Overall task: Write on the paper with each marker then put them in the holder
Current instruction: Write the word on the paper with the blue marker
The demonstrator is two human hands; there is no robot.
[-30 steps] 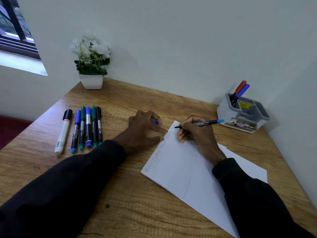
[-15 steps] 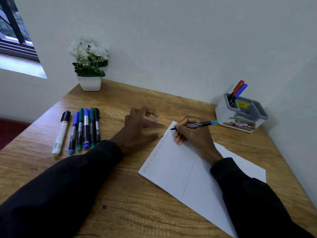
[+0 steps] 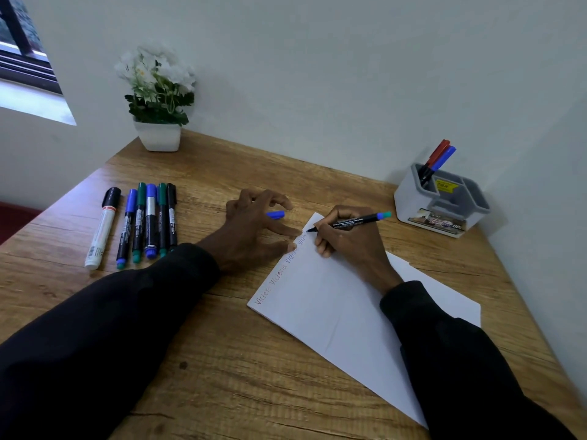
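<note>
Wooden surface [image 3: 238, 360]: white paper [image 3: 333, 312]; right hand [image 3: 352, 246] grips a black marker [image 3: 349, 222], tip at the paper's far corner. Left hand [image 3: 251, 230] spread, fingers [image 3: 286, 230] at the paper's edge, blue cap [image 3: 275, 214] under it. Row of six capped markers [image 3: 149, 223] left; grey holder [image 3: 413, 198] with two markers far right.

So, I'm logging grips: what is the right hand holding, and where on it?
The right hand holds the marker by its black barrel, fingers near the writing tip.
</note>
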